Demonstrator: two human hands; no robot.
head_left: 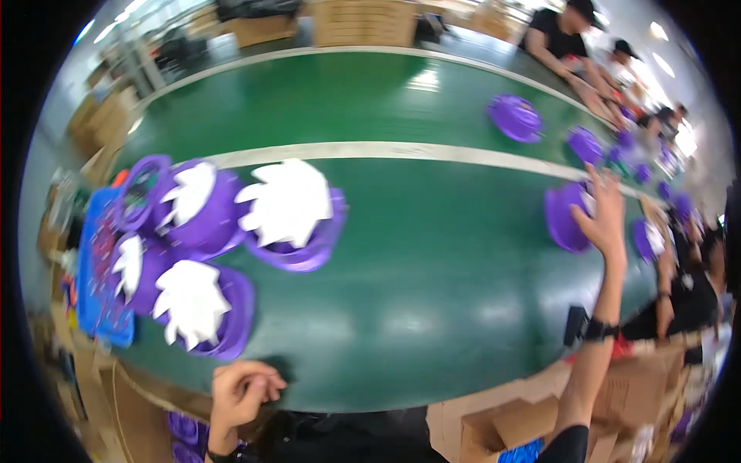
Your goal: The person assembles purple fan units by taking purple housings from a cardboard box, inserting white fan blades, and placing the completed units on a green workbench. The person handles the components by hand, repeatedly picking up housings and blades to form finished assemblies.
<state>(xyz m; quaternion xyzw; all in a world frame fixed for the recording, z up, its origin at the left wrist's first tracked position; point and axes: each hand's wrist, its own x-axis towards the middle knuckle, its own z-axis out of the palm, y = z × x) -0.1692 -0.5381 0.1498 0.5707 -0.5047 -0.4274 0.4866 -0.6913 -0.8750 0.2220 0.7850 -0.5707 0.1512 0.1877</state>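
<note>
My right hand [606,212] reaches out on the right with its fingers spread and the thumb toward a purple hard hat [565,217]. The hand overlaps the hat's right side; whether it touches cannot be told. My left hand [245,392] is at the near edge of the green belt, fingers curled in, with nothing visible in them. Beyond it, a purple hard hat [241,305] holds a jagged white paper insert [193,305]. Another hard hat [309,251] with a white insert [289,202] sits farther back, beside more purple hats [220,212] at the left.
A blue tray [120,332] with small purple bits stands at the left end. A pale strip [370,150] divides the green belt [432,309]. More hats [515,118] lie on the far side. Co-workers [567,42] work at the right. Cardboard boxes [509,424] stand below the near edge.
</note>
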